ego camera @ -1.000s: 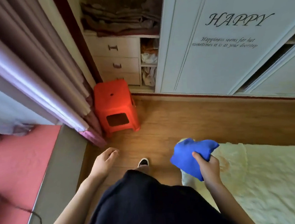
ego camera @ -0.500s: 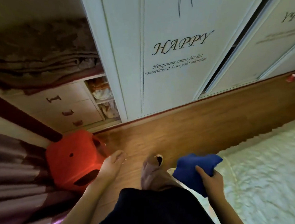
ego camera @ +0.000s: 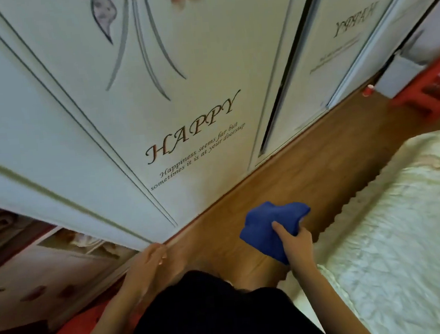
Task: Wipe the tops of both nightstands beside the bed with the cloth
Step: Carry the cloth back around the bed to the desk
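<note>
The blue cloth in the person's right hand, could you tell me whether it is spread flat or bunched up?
Bunched up: the blue cloth sits crumpled in the right hand, thumb pressed on top, corners sticking out.
</note>
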The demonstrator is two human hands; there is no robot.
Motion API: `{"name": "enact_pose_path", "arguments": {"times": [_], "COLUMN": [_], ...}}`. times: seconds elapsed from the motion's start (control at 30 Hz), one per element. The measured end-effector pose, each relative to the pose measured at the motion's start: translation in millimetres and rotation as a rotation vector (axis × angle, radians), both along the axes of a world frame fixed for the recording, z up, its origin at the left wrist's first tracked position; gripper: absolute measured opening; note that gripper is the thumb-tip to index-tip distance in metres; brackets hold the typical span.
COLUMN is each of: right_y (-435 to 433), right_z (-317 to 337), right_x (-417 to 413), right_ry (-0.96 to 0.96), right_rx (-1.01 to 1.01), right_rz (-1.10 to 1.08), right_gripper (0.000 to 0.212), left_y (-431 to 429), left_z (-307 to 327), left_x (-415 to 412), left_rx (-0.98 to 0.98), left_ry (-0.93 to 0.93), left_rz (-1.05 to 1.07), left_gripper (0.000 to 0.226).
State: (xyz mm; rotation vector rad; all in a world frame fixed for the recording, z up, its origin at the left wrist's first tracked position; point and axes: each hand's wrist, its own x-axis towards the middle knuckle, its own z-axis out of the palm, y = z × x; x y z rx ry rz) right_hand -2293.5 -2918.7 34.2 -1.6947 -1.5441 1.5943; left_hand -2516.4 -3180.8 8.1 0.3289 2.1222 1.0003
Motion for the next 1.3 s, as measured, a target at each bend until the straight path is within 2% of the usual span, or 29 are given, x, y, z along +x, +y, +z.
{"name": "enact_pose_path", "arguments": {"times": [0.2, 0.43, 0.6, 0.83, 0.93, 1.07, 1.17, 1.3], "right_y": [89, 198, 252, 327, 386, 479, 552, 647], "right_z": [-14, -17, -4, -19, -30, -25, -15, -12], "right_x": [-34, -43, -23, 20, 40, 67, 81, 86], "right_ry": [0.023, -0.062, -0.067, -0.126, -0.172, -0.162, -0.100, -0.076], "right_rx": [-0.029, 0.007, -0.021, -0.044, -0.054, -0.019, -0.012, 0.041], "right_rz": [-0.176, -0.434, -0.639, -0.836, -0.872, -0.812, -0.752, -0.695], "right_gripper": [0.024, 0.029, 0.017, 0.020, 0.021, 0.021, 0.017, 0.024], "left_y": [128, 352, 505, 658, 713, 786, 843, 920], "left_z": [-14, -9, 8, -13, -27, -25, -13, -1], "left_x": [-67, -122, -120, -73, -51, -30, -30, -36], "left_rx": [-0.070, -0.011, 0.048, 0.050, 0.015, -0.009, 0.014, 0.031], "left_ry": [-0.009, -0.042, -0.023, -0.016, -0.054, -0.115, -0.069, -0.027], "left_rz": [-0.192, -0.517, -0.823, -1.036, -0.994, -0.859, -0.803, -0.729], "left_gripper": [0.016, 0.022, 0.020, 0.019, 0.017, 0.018, 0.020, 0.021]}}
